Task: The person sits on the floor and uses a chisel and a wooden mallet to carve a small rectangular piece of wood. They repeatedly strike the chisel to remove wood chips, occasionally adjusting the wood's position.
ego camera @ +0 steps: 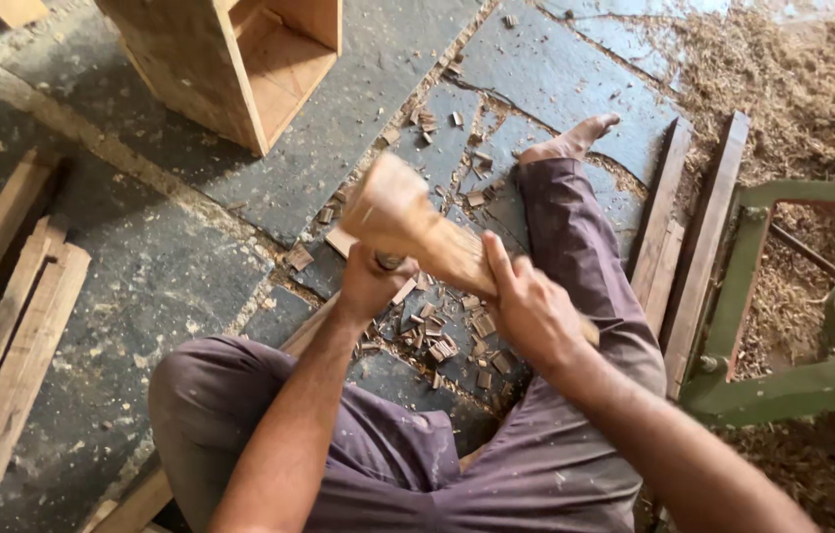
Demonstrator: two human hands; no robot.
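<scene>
Right hand [531,306] is wrapped tight round the handle of a wooden mallet [408,222], head raised and blurred above the left. Left hand [370,281] fists a chisel handle [390,262], upright for the strike. Wood chips [447,341] lie below both hands on the stone floor [171,276]; a wooden box [240,59] sits well beyond.

Bare wood, rough stone and painted metal on a workshop floor.

The wooden block [417,232] gripped by the left hand [370,281] and right hand [531,311] is pale, raw timber, matt and unvarnished, blurred at its broad end. Small wood chips [452,341] lie rough-cut and dry on the dark slate floor [190,276], which is matt, cracked and dusty. The planks [13,345] look unplaned and dull. The box [240,59] is plain unfinished board. The trousers [556,464] are soft, creased purple cloth. The machine frame [793,390] is green-painted metal, chipped and matt, beside fluffy sawdust [812,89].
</scene>
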